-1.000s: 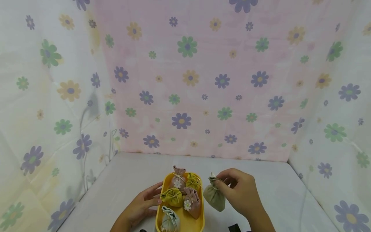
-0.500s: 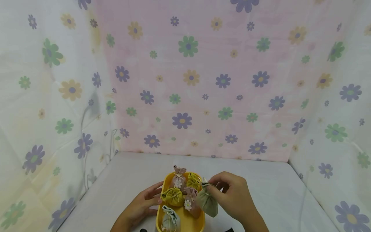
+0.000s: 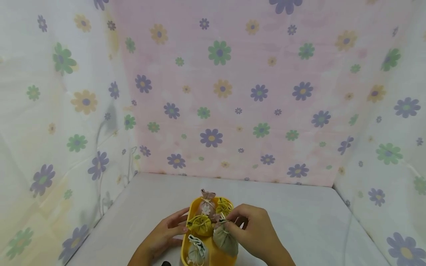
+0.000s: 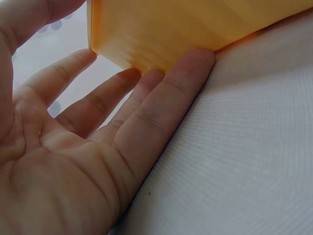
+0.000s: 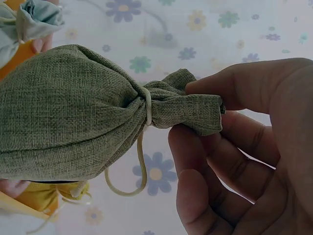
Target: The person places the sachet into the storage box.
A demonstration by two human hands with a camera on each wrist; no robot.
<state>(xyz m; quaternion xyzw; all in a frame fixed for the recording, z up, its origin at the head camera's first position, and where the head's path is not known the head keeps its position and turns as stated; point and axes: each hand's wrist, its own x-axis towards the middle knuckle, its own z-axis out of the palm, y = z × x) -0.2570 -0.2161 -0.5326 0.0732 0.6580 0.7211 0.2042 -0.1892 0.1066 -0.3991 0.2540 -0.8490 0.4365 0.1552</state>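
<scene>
My right hand (image 3: 254, 231) pinches a green drawstring pouch (image 5: 63, 115) by its gathered neck, between thumb and fingers. In the head view the pouch hangs over the right side of a yellow tray (image 3: 219, 255). My left hand (image 3: 164, 234) touches the tray's left wall, its fingers fairly straight; the left wrist view shows fingertips (image 4: 193, 61) against the yellow side. Inside the tray are a pink pouch (image 3: 207, 205) with a white flower, two mustard pouches, one at the middle left (image 3: 200, 225), and a pale grey-blue pouch (image 3: 197, 251) in front. Another pink pouch is mostly hidden behind the green one.
The tray stands on a white table (image 3: 159, 188). Flower-printed cloth walls (image 3: 233, 122) rise at the back and on both sides. A small black object (image 3: 166, 263) shows at the bottom edge, left of the tray.
My right hand has carried the green pouch leftward from beside the tray to over its right side. The left hand stays at the tray's left wall. The head view has shifted slightly.
</scene>
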